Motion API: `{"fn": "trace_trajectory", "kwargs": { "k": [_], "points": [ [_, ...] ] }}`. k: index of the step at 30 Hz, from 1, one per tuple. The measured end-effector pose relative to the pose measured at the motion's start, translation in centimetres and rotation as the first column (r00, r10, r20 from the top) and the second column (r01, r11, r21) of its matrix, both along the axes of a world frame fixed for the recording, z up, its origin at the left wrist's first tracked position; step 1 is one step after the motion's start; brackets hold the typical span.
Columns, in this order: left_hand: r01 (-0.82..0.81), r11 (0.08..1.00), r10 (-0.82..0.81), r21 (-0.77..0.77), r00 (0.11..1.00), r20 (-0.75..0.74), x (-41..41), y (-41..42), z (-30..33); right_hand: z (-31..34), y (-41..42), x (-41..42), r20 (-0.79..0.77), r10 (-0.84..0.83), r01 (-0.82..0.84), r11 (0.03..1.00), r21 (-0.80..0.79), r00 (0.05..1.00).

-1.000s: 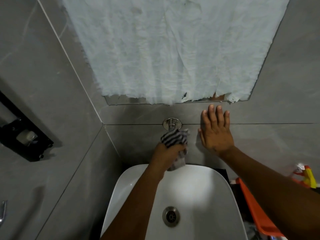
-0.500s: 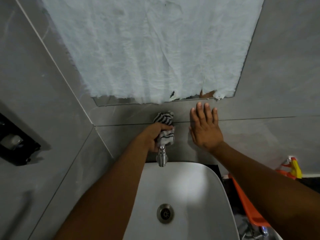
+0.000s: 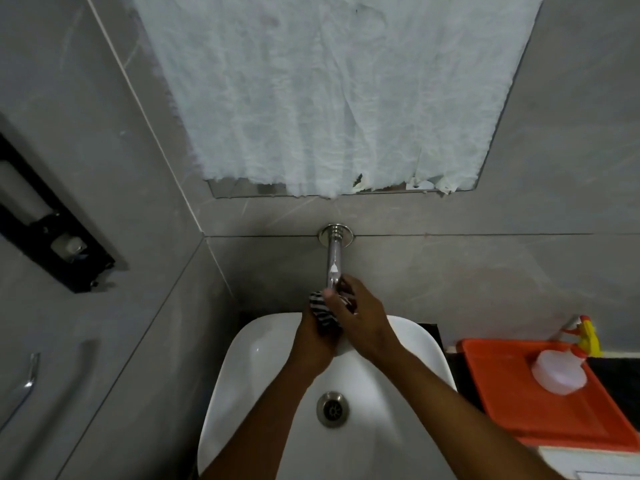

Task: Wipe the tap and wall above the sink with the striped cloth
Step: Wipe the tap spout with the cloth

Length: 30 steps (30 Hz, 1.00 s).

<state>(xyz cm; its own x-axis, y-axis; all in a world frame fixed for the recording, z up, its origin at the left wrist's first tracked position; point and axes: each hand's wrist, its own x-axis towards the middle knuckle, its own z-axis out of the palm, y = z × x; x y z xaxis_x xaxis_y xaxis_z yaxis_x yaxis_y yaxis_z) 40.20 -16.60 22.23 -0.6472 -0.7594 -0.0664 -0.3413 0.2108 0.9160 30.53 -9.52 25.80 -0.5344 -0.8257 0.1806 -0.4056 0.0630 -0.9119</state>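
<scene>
Over the sink (image 3: 408, 344), both hands, left (image 3: 317, 336) and right (image 3: 360, 320), apparently clutch the striped cloth (image 3: 320, 308) at the tap (image 3: 334, 261).

A dark counter (image 3: 613, 370) carries the white sink (image 3: 420, 344) and orange tray (image 3: 512, 410).

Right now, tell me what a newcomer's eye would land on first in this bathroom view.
Top centre, a large crumpled white paper sheet covers most of the mirror on the grey tiled wall. Below it, both hands meet at the end of the chrome wall-mounted tap over the white oval sink: the left hand and right hand bunch the black-and-white striped cloth around the spout. At right, a bright orange plastic tray holds a white spray bottle.
</scene>
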Motion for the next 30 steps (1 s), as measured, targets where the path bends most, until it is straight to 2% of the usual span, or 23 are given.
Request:
{"fn": "trace_trajectory", "kwargs": {
  "k": [1, 2, 3, 5, 6, 8, 10, 13, 14, 17, 20, 23, 26, 28, 30],
  "points": [
    [0.051, 0.993, -0.045, 0.107, 0.997, -0.060, 0.2, 0.4, -0.3, -0.4, 0.7, 0.2, -0.001, 0.005, -0.005, 1.000, 0.014, 1.000],
    [0.090, 0.920, -0.023, 0.381, 0.984, -0.176, 0.3, 0.6, -0.1, -1.0, 1.3, 0.2, -0.012, 0.002, -0.001, 0.999, 0.048, 1.000],
    [0.082, 0.813, 0.070, 0.576, 0.969, -0.238, 0.5, 0.6, 0.1, -1.6, 1.6, 0.0, -0.022, -0.023, 0.026, 0.995, 0.100, 0.999],
    [0.127, 0.737, 0.118, 0.664, 0.943, -0.311, 1.4, -0.1, 0.0, -1.9, 1.8, -0.5, 0.060, -0.092, 0.080, 0.980, 0.182, 0.994],
    [0.121, 0.753, 0.158, 0.647, 0.921, -0.356, 2.1, -0.5, 0.0, -1.9, 1.9, -1.0, 0.139, -0.113, 0.082, 0.975, 0.208, 0.984],
    [0.191, 0.645, 0.207, 0.740, 0.888, -0.410, 2.7, -1.3, -0.2, -1.6, 2.6, -1.6, 0.263, -0.116, 0.055, 0.973, 0.226, 0.958],
    [0.231, 0.568, 0.197, 0.790, 0.894, -0.403, 2.8, -1.5, -0.4, -1.8, 3.8, -2.1, 0.394, -0.103, 0.026, 0.980, 0.196, 0.913],
    [0.226, 0.546, 0.124, 0.807, 0.931, -0.344, 1.4, 0.0, -1.6, -3.0, 6.4, -3.0, 0.520, -0.152, 0.066, 0.981, 0.180, 0.841],
    [0.182, 0.563, 0.116, 0.806, 0.948, -0.296, 0.7, 0.8, -2.2, -3.6, 7.3, -3.3, 0.543, -0.190, 0.098, 0.976, 0.195, 0.818],
    [0.055, 0.693, 0.064, 0.719, 0.988, -0.137, -2.4, 4.5, -3.5, -5.9, 11.0, -5.1, 0.613, -0.351, 0.239, 0.936, 0.260, 0.708],
    [0.106, 0.770, -0.081, 0.629, 0.994, -0.067, -8.0, 8.3, -3.5, -7.7, 16.1, -8.2, 0.708, -0.459, 0.386, 0.880, 0.278, 0.537],
    [0.212, 0.843, -0.268, 0.494, 0.963, 0.044, -15.4, 11.4, -3.6, -9.6, 21.2, -11.3, 0.798, -0.491, 0.511, 0.814, 0.277, 0.350],
    [0.362, 0.871, -0.447, 0.333, 0.865, 0.229, -23.7, 14.1, -5.7, -12.7, 24.9, -14.3, 0.864, -0.480, 0.589, 0.746, 0.312, 0.150],
    [0.473, 0.852, -0.523, 0.224, 0.759, 0.387, -28.4, 15.4, -8.4, -15.2, 26.1, -16.4, 0.880, -0.475, 0.594, 0.709, 0.380, 0.005],
    [0.587, 0.803, -0.539, 0.104, 0.639, 0.549, -32.1, 16.0, -11.9, -18.1, 26.2, -18.7, 0.864, -0.497, 0.564, 0.691, 0.453, -0.085]
  ]
}}
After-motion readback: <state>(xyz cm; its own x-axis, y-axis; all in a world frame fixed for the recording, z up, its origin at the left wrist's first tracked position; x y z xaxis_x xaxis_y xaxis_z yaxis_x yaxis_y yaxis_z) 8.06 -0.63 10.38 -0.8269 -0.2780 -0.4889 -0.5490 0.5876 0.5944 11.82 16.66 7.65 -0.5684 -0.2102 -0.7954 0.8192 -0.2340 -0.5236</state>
